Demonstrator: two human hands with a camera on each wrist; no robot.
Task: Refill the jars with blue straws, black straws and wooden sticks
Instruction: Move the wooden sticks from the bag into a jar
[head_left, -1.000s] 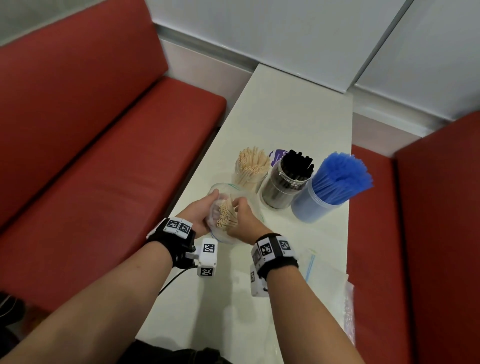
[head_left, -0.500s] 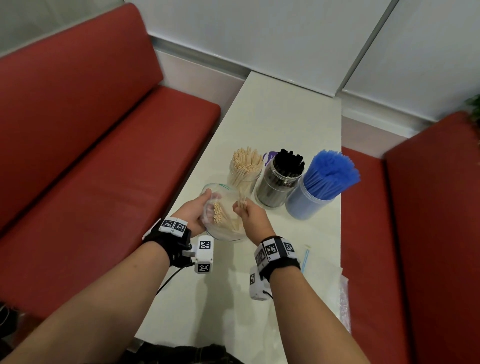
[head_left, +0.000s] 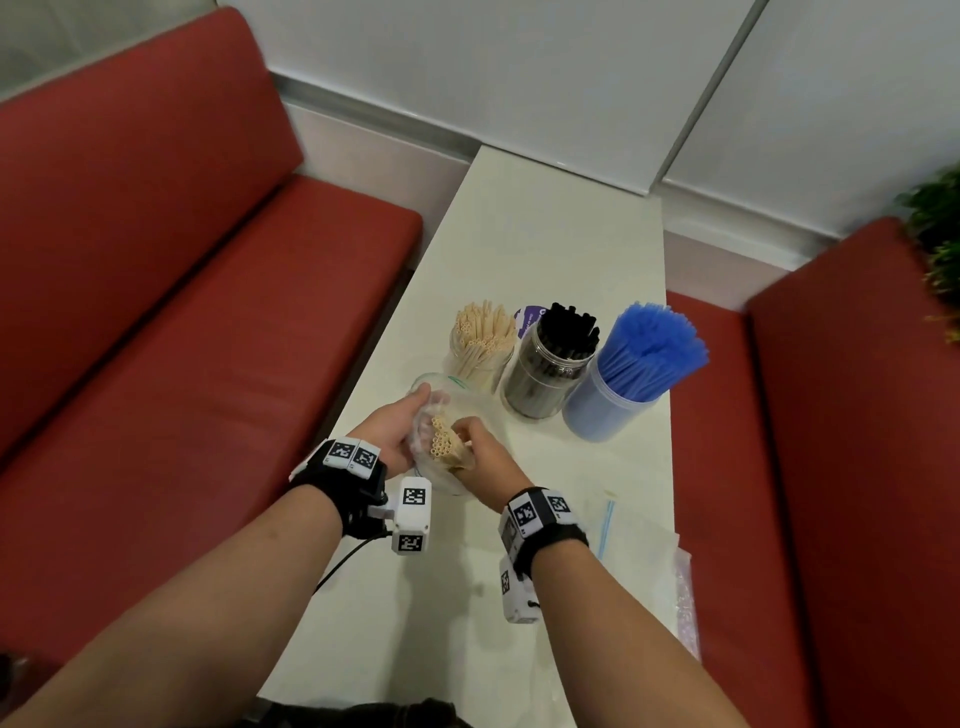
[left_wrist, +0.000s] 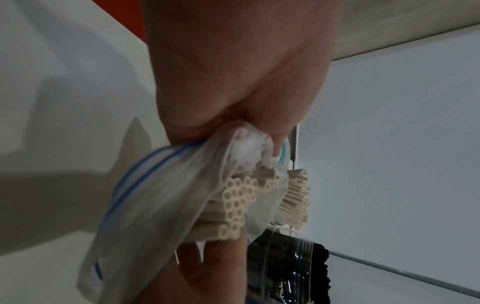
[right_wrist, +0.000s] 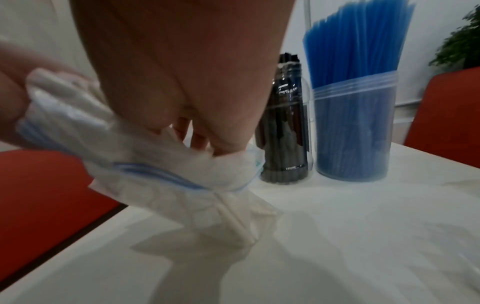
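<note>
A clear zip bag (head_left: 423, 441) (left_wrist: 145, 207) (right_wrist: 161, 181) of wooden sticks (head_left: 444, 441) (left_wrist: 236, 203) is held just above the white table (head_left: 545, 249). My left hand (head_left: 400, 428) (left_wrist: 233, 78) pinches the bag's open rim. My right hand (head_left: 480, 452) (right_wrist: 182, 67) reaches into the mouth and grips the stick bundle. Behind them stand three jars: one of wooden sticks (head_left: 480, 345), one of black straws (head_left: 553, 364) (right_wrist: 284, 131), one of blue straws (head_left: 631, 376) (right_wrist: 355, 115).
Red bench seats (head_left: 182, 338) flank the narrow table on both sides. Near the right table edge lie a flat clear bag (head_left: 683, 597) and a loose blue strip (head_left: 605, 527). A purple-labelled item (head_left: 530, 317) hides behind the jars. A plant (head_left: 940, 249) is at far right.
The right hand has drawn back a little toward me while still gripping the sticks in the bag. The left hand keeps its hold on the rim.
</note>
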